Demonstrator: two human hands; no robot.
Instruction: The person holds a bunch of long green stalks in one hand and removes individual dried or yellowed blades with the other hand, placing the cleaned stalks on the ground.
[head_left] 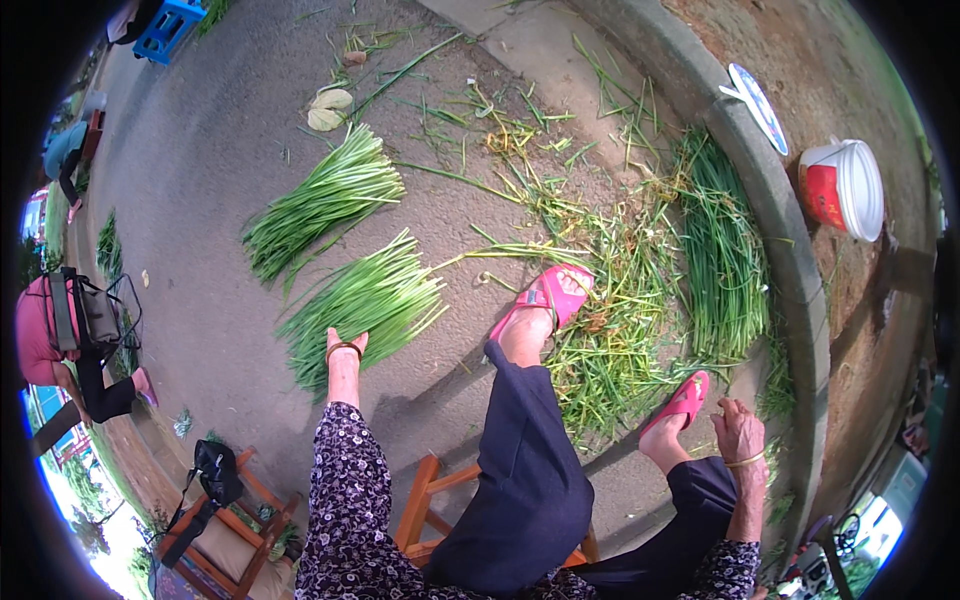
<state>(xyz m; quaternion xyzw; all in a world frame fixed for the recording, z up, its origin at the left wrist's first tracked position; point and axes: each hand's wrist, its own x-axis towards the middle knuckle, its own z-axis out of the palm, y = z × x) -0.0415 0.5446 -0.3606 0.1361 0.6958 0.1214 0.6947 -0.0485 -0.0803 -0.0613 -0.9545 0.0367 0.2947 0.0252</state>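
Note:
At the leafy lower end of a bunch of garlic chives (375, 295) is my left hand (345, 343), with a brown bangle at the wrist. Its thumb lies against the leaves, while the fingers are hidden among them. Just beyond lies a second bunch of chives (325, 205), its pale stem ends pointing up and right. My right hand (740, 432) hangs beside my right knee, a yellowish bangle on its wrist. Its fingers are loosely bent and somewhat apart, with nothing visible in them. A larger, darker heap of chives (722, 250) lies along the curb.
Loose green and yellowed trimmings (610, 330) spread around my pink sandals (560, 292). The concrete curb (805, 300) curves along the right, with a white bucket (858, 188) on the soil beyond. A wooden chair (235, 540) stands lower left; a person in pink (40, 335) bends at far left.

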